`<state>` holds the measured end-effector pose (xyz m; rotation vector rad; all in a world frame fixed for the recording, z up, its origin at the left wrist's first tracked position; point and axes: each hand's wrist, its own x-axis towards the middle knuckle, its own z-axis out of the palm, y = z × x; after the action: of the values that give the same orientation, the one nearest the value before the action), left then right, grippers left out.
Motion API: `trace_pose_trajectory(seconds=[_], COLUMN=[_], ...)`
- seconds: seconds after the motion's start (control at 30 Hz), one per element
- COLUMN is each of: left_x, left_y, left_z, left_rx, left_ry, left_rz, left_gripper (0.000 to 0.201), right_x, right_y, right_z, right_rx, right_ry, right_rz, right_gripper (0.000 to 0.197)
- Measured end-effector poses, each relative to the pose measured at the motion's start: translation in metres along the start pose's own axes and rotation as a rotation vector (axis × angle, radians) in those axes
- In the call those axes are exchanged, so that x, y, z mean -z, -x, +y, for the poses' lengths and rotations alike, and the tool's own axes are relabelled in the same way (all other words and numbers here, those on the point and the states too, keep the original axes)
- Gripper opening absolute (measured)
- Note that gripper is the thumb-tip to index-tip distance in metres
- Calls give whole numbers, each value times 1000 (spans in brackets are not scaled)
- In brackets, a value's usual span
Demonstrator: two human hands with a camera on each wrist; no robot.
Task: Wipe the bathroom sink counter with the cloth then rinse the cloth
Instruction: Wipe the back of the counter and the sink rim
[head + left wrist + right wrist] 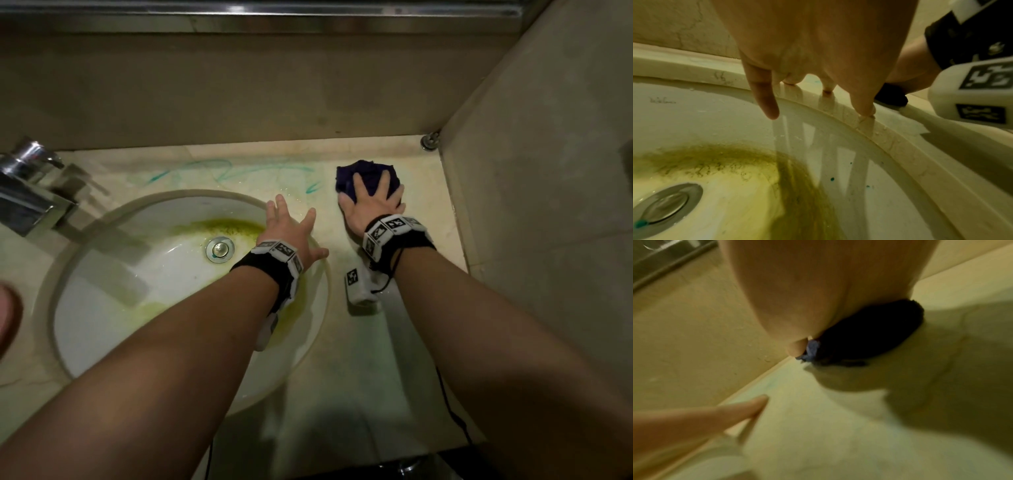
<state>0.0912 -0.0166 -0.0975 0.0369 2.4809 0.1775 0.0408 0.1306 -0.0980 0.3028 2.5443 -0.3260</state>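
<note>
A dark purple cloth (366, 174) lies bunched on the pale stone counter (404, 342), at the back right near the corner. My right hand (371, 202) presses flat on it with fingers spread; in the blurred right wrist view the cloth (869, 335) shows dark under the palm. My left hand (291, 222) rests open on the sink's right rim, its fingertips (864, 110) touching the edge. The white basin (113, 308) has green-yellow stains around the drain (220, 248). Teal scribbles (222, 171) mark the counter behind the basin.
A chrome faucet (30, 185) juts in from the left. Tiled walls close off the back and the right side (548, 171), with a small metal fitting (430, 141) in the corner. The mirror's metal frame (274, 13) runs along the top.
</note>
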Motion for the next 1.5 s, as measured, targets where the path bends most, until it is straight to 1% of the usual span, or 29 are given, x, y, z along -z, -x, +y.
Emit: trace_pose_trajectory(seconds=[0.07, 0.1, 0.13, 0.17, 0.23, 0.27, 0.3, 0.37, 0.43, 0.53, 0.63, 0.7, 0.77, 0.93, 1.1, 1.2, 1.3, 1.37, 1.47, 1.5], left_x=[2, 4, 6, 9, 16, 20, 24, 30, 33, 33, 30, 26, 23, 27, 16, 16, 23, 23, 16, 14], left_y=[1, 3, 4, 5, 6, 6, 4, -2, -11, -29, -42, -49, -56, -67, -63, -67, -70, -69, -65, -66], left_z=[-1, -2, -3, -4, -6, -4, 0, 16, 35, 57, 65, 69, 70, 75, 78, 79, 79, 77, 74, 73], left_rx=[-8, -13, -15, -21, -13, -18, -37, -123, -214, -325, -399, -417, -427, -427, -426, -453, -476, -466, -469, -476], left_ry=[6, 23, 56, 90, 129, 123, 117, 86, 30, -48, -102, -81, -102, -167, -98, -93, -120, -164, -232, -229], left_rz=[-14, -14, 5, 50, 181, 232, 266, 265, 233, 180, 134, 66, 50, 90, 213, 234, 234, 254, 313, 315], left_gripper=[87, 85, 83, 80, 77, 79, 81, 82, 81, 80, 82, 79, 76, 69, 56, 51, 57, 63, 57, 55], right_x=[0, 2, 6, 8, 16, 18, 20, 18, 12, 4, 2, -1, -5, -7, -6, -5, -4, -5, -7, -8], right_y=[8, 15, 21, 24, 26, 26, 26, 26, 28, 27, 24, 24, 23, 21, 23, 25, 25, 24, 23, 22], right_z=[-7, -4, 0, 11, 31, 41, 49, 56, 59, 65, 66, 68, 69, 65, 64, 65, 66, 66, 68, 69], right_rx=[38, 65, 89, 96, 29, -40, -111, -259, -301, -270, -241, -237, -249, -262, -259, -260, -251, -247, -248, -248], right_ry=[-85, -165, -254, -339, -386, -337, -257, -162, -124, -57, -22, -13, -19, -10, 6, -16, -21, -24, -19, -22], right_rz=[-52, -53, -24, 37, 145, 148, 102, -42, -120, -136, -153, -155, -158, -138, -140, -151, -155, -155, -147, -144], right_gripper=[58, 56, 55, 55, 55, 56, 57, 56, 60, 75, 87, 92, 96, 98, 98, 98, 98, 98, 97, 97])
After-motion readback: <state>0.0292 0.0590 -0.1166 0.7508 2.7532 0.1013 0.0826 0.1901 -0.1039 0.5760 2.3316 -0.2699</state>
